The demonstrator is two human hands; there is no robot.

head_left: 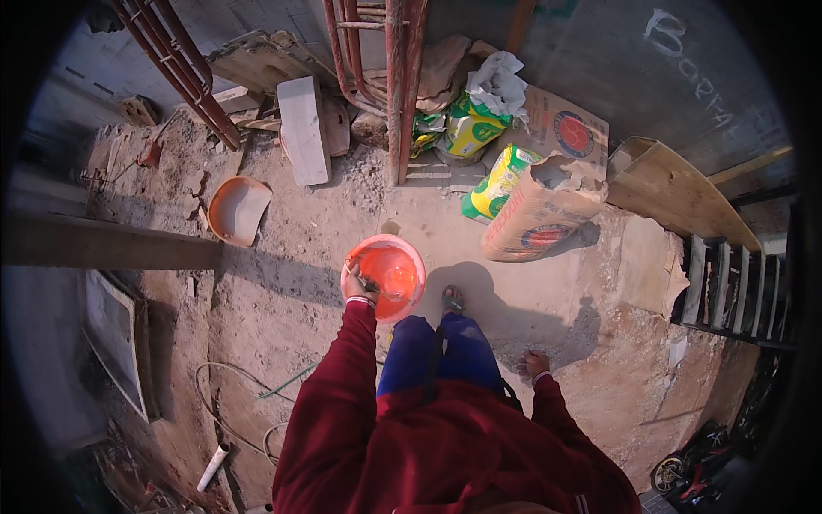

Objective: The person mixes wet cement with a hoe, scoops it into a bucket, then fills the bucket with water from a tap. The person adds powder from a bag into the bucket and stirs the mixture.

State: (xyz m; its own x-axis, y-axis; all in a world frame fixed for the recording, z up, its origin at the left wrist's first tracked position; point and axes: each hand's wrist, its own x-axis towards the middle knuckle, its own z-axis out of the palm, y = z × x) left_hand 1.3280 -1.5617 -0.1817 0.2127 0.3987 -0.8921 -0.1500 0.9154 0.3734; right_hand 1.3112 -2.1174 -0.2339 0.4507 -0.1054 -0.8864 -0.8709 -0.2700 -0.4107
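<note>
Before my legs is an orange-red bucket [414, 261] with a pale, dusty rim, seen from above; inside, its bottom looks nearly bare and catches the sun. My left hand [360, 286] is closed on the bucket's left rim, with the fingers over the inner side. Grey dirt seems to cover those fingers. Down by my right side hangs my right hand [535, 363], fingers loosely bent and holding nothing. Beyond the bucket and to its right stands a torn-open paper cement sack [535, 214], next to a green and yellow bag [501, 184].
Red metal scaffold frames [394, 94] stand at the back, beside a pale slab [303, 128]. A second orange basin [238, 210] lies to the left. A thin hose [224, 420] curls across the dusty ground. At right are a wooden board [685, 193] and a black slatted rack [736, 287].
</note>
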